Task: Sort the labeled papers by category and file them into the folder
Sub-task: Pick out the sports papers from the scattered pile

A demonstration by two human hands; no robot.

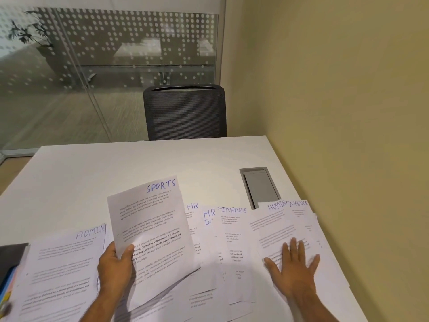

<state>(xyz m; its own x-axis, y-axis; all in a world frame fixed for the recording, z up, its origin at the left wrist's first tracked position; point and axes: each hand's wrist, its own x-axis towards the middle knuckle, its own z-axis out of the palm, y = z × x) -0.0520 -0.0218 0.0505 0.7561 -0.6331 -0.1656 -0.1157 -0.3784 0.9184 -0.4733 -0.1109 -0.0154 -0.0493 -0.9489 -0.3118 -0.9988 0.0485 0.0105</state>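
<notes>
A sheet headed SPORTS [151, 231] is pinched at its lower left edge by the left hand [116, 263], thumb on the printed face and fingers curled behind, and is held lifted and tilted above the spread. The right hand [293, 266] is laid flat with its fingers splayed on a sheet headed ADMIN [276, 226] at the right end of the row; nothing is gripped by it. Between the hands, overlapping sheets marked HR [209, 219] and FINANCE [232, 228] are fanned across the white table [116, 168], and another FINANCE sheet [301, 212] is tucked beside the right ADMIN one. A second ADMIN sheet [65, 256] lies at the left, its edge reaching over a dark folder [11, 254] that is only partly seen at the frame edge.

Several risks are judged likely. The lifted sheet, held by one edge alone, could sag or slip. Because labels are covered by neighbouring pages, a category could be misread and a page misfiled. The rightmost sheets lie close to the table edge and could be pushed off by the flat hand.
</notes>
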